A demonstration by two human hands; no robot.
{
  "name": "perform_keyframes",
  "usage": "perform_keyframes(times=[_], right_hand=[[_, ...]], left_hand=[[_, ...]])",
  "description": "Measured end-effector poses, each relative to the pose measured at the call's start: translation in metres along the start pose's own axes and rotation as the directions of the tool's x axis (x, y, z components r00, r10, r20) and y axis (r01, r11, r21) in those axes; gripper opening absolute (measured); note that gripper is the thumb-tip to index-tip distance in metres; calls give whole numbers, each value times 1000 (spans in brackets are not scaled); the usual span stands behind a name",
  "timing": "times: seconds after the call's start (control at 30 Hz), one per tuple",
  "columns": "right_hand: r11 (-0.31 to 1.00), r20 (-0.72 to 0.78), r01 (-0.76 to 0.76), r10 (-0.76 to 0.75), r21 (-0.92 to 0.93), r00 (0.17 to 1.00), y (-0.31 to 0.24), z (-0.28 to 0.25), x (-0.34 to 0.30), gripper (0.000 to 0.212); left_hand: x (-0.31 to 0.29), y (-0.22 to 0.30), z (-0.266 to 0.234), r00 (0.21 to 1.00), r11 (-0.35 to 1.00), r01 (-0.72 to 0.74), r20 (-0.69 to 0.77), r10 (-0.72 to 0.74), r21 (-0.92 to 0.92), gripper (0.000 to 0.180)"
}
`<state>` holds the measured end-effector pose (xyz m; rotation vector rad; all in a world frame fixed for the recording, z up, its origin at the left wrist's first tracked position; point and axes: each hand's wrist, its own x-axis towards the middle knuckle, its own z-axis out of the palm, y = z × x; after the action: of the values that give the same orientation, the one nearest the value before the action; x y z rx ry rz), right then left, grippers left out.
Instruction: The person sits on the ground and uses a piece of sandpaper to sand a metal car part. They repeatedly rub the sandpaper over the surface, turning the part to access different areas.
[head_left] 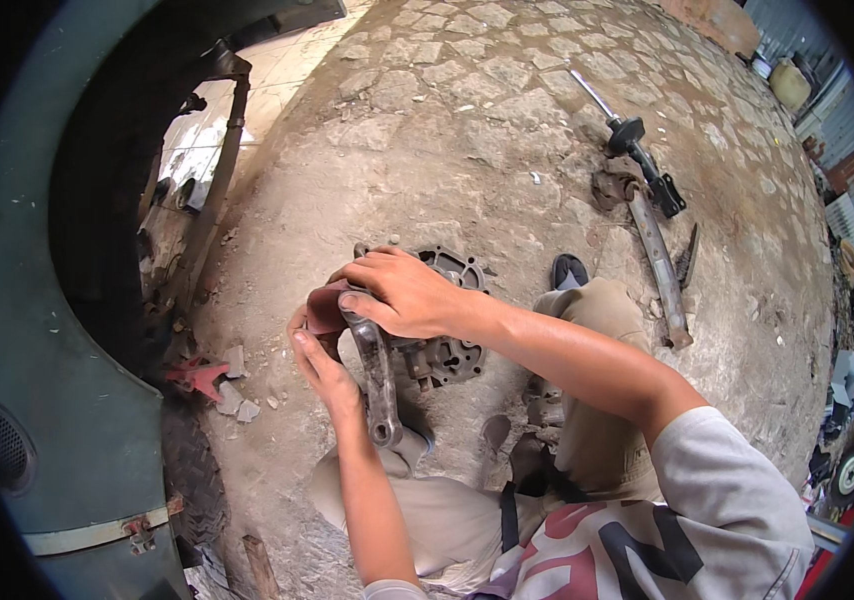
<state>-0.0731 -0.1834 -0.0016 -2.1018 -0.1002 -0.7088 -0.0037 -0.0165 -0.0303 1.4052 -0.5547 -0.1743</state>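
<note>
A dark, worn metal suspension arm (378, 385) with a round eye at its lower end slants down between my forearms. My right hand (402, 290) is closed over its upper end, the thumb pressed there. A reddish-brown sheet that looks like sandpaper (325, 310) is bent round beside that end. My left hand (322, 362) is closed on the sheet from the left, its fingers partly hidden behind it. Just beyond, a grey cast metal housing (452, 350) with bolt holes lies on the ground, partly covered by my right hand and the arm.
At left stands a green vehicle body (77, 420) with a dark wheel well. A red jack stand (197, 376) and broken stones are near it. A shock absorber (629, 140) and a long metal arm (659, 265) lie on the stone ground at right. Clutter lines the far right edge.
</note>
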Motion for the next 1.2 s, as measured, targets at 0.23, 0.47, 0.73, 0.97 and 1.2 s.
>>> perform_keyframes(times=[0.23, 0.47, 0.73, 0.97, 1.2], right_hand=[[999, 46, -47, 48, -20, 998, -4, -3, 6, 47], [993, 14, -87, 86, 79, 996, -2, 0, 13, 42], [997, -21, -61, 59, -57, 998, 4, -9, 11, 38], [989, 0, -145, 145, 0, 989, -9, -27, 10, 45], [874, 60, -446, 443, 193, 894, 11, -38, 23, 54]], left_hand=[[-16, 19, -2, 999, 984, 28, -28, -23, 175, 67], [-21, 7, -11, 996, 993, 61, -64, -54, 101, 60], [-23, 32, 8, 996, 987, 41, 66, -52, 156, 34], [-7, 21, 5, 1000, 983, 17, -5, -16, 182, 24], [7, 21, 7, 995, 987, 86, 33, -92, 139, 27]])
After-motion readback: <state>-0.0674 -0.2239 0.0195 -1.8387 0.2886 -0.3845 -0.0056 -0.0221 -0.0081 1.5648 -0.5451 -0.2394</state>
